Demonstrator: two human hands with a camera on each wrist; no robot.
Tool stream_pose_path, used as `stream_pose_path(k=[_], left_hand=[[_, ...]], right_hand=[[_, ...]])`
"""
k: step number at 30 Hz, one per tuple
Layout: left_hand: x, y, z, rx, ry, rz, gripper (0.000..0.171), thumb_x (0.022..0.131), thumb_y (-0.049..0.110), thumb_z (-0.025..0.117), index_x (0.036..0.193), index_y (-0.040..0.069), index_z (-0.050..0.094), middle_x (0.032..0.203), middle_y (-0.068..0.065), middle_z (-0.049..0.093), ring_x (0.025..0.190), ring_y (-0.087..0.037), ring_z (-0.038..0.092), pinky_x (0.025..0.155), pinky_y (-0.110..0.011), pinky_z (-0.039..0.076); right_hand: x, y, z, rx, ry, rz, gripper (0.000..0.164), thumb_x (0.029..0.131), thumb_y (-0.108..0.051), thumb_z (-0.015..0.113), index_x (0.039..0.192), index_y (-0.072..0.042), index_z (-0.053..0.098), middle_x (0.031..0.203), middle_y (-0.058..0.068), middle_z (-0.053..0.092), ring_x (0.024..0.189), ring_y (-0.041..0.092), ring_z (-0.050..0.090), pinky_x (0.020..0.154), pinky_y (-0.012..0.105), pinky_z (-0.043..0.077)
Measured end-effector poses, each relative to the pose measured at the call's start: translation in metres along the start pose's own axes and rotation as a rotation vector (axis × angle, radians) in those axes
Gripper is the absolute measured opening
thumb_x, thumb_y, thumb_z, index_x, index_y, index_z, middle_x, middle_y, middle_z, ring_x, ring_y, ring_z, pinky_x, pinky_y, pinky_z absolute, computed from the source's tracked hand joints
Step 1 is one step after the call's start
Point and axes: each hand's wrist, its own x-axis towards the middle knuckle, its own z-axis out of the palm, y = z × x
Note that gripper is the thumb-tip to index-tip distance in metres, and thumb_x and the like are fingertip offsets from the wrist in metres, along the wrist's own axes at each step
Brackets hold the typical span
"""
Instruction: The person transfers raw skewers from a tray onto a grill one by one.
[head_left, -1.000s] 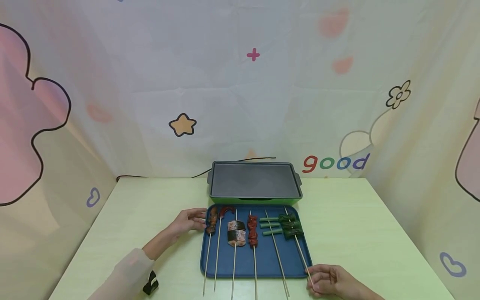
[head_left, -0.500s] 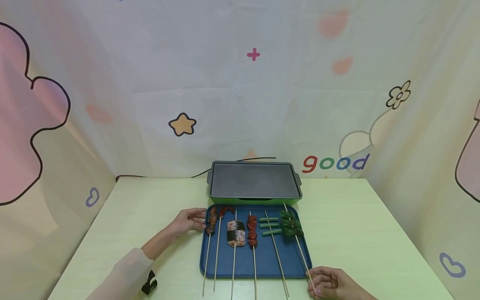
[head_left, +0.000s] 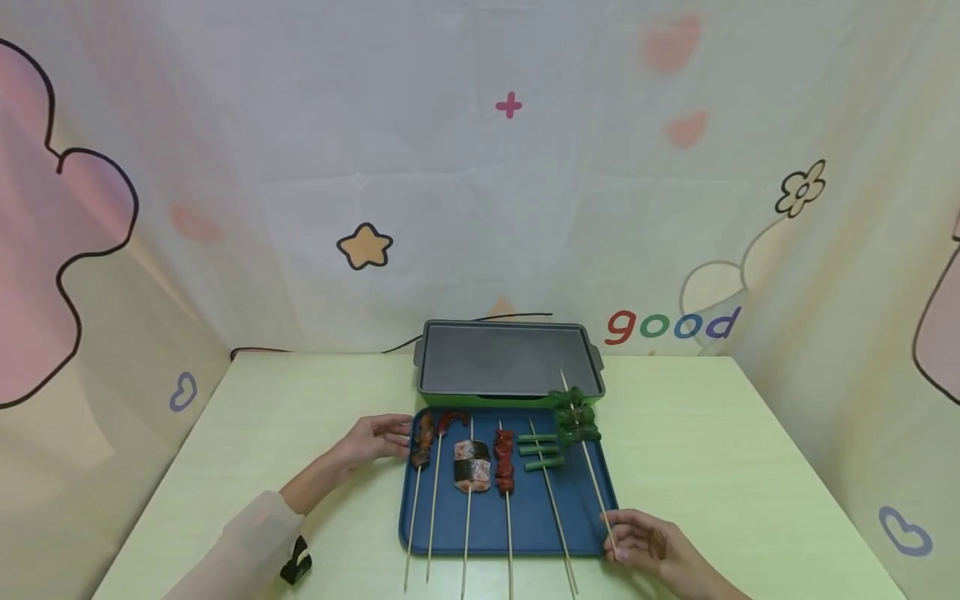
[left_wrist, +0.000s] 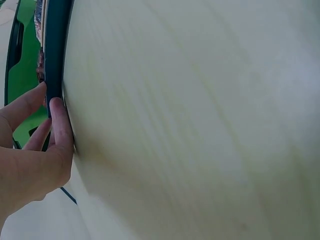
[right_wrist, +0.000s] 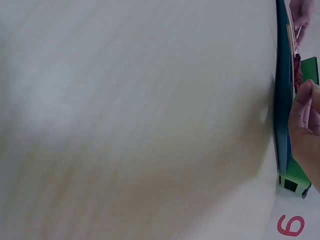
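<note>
In the head view my right hand (head_left: 651,546) pinches the lower end of a green leafy vegetable skewer (head_left: 576,417). Its leaves lie across the tray's far right corner, and the stick's tip reaches over the griddle (head_left: 506,358). The right wrist view shows the pinching fingertips (right_wrist: 306,87); the stick is hard to make out there. At the left rim of the blue tray (head_left: 487,533) is my left hand (head_left: 372,440). In the left wrist view its thumb and fingers hold that rim (left_wrist: 56,55) from both sides.
Several other skewers lie on the tray, among them a red meat skewer (head_left: 506,462), a seaweed-wrapped one (head_left: 472,467) and a green stalk skewer (head_left: 542,450). Their sticks overhang its near edge. A black band (head_left: 297,562) lies by the left sleeve. A dark cord (head_left: 402,346) runs behind the griddle.
The leafy skewer has lifted and slid away toward the griddle, with my right hand moving forward along with it. My left hand stays at the tray's rim.
</note>
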Motion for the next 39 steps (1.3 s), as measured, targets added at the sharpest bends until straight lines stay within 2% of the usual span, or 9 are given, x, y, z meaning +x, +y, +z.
stream_pose_path(k=[3, 7, 9, 14, 20, 23, 30, 34, 39], left_hand=[[-0.001, 0.000, 0.000, -0.001, -0.004, 0.000, 0.061, 0.092, -0.007, 0.066, 0.148, -0.012, 0.044, 0.139, -0.033, 0.055, 0.104, -0.016, 0.071, 0.094, -0.030, 0.060], [-0.001, 0.000, -0.001, -0.006, 0.011, -0.002, 0.061, 0.091, -0.007, 0.066, 0.148, -0.011, 0.045, 0.139, -0.032, 0.055, 0.104, -0.015, 0.070, 0.093, -0.029, 0.060], [-0.001, -0.001, 0.000, -0.011, 0.020, -0.003, 0.060, 0.091, -0.007, 0.066, 0.148, -0.010, 0.045, 0.139, -0.032, 0.056, 0.103, -0.013, 0.070, 0.092, -0.028, 0.060], [0.000, -0.001, 0.002, -0.018, 0.026, 0.003, 0.060, 0.091, -0.008, 0.066, 0.147, -0.011, 0.045, 0.138, -0.032, 0.056, 0.101, -0.012, 0.070, 0.091, -0.028, 0.060], [-0.001, -0.001, 0.003, -0.019, 0.035, 0.005, 0.060, 0.091, -0.009, 0.066, 0.147, -0.011, 0.045, 0.137, -0.033, 0.056, 0.100, -0.013, 0.070, 0.091, -0.028, 0.061], [-0.001, -0.001, 0.003, -0.019, 0.037, 0.005, 0.060, 0.091, -0.009, 0.067, 0.147, -0.011, 0.046, 0.136, -0.033, 0.057, 0.100, -0.014, 0.071, 0.091, -0.029, 0.061], [-0.001, -0.003, 0.003, -0.016, 0.034, -0.004, 0.059, 0.091, -0.008, 0.067, 0.147, -0.010, 0.047, 0.136, -0.031, 0.058, 0.098, -0.012, 0.071, 0.091, -0.029, 0.060], [-0.001, -0.003, 0.004, -0.030, 0.032, 0.005, 0.060, 0.090, -0.010, 0.067, 0.146, -0.011, 0.047, 0.134, -0.031, 0.059, 0.095, -0.010, 0.070, 0.090, -0.028, 0.061], [-0.001, -0.002, 0.004, -0.032, 0.039, 0.009, 0.059, 0.090, -0.010, 0.067, 0.146, -0.012, 0.047, 0.133, -0.030, 0.059, 0.095, -0.009, 0.070, 0.089, -0.029, 0.061]], right_hand=[[0.009, -0.002, 0.000, -0.009, 0.044, 0.003, 0.043, 0.101, 0.009, 0.050, 0.140, 0.023, 0.039, 0.117, -0.003, 0.070, 0.106, 0.005, 0.069, 0.092, 0.020, 0.059], [0.024, -0.007, 0.001, -0.036, 0.123, 0.027, 0.043, 0.102, 0.005, 0.052, 0.145, 0.000, 0.051, 0.117, -0.002, 0.069, 0.108, 0.006, 0.069, 0.094, 0.020, 0.058], [0.032, -0.009, 0.001, -0.064, 0.161, 0.032, 0.043, 0.102, 0.004, 0.053, 0.145, 0.002, 0.049, 0.117, -0.002, 0.069, 0.108, 0.006, 0.069, 0.094, 0.020, 0.058], [0.052, -0.015, 0.001, -0.146, 0.251, 0.077, 0.053, 0.103, -0.001, 0.055, 0.144, 0.024, 0.032, 0.113, -0.002, 0.068, 0.106, 0.005, 0.068, 0.093, 0.018, 0.058], [0.070, -0.020, -0.004, -0.202, 0.352, 0.158, 0.055, 0.105, -0.006, 0.054, 0.148, 0.020, 0.032, 0.109, -0.011, 0.066, 0.104, 0.004, 0.067, 0.092, 0.015, 0.056], [0.076, -0.021, -0.010, -0.218, 0.382, 0.185, 0.055, 0.105, -0.007, 0.054, 0.149, 0.018, 0.033, 0.108, -0.011, 0.066, 0.104, 0.004, 0.067, 0.092, 0.013, 0.055], [0.082, -0.021, -0.025, -0.207, 0.384, 0.228, 0.054, 0.107, -0.008, 0.050, 0.151, 0.018, 0.031, 0.116, 0.004, 0.064, 0.106, 0.003, 0.067, 0.096, 0.015, 0.055], [0.083, -0.019, -0.031, -0.195, 0.389, 0.251, 0.054, 0.108, -0.007, 0.049, 0.151, 0.017, 0.030, 0.119, 0.005, 0.064, 0.107, 0.002, 0.066, 0.097, 0.016, 0.055], [0.085, -0.018, -0.034, -0.167, 0.414, 0.252, 0.055, 0.108, -0.008, 0.049, 0.152, 0.017, 0.030, 0.119, 0.000, 0.066, 0.108, 0.001, 0.067, 0.096, 0.015, 0.055]])
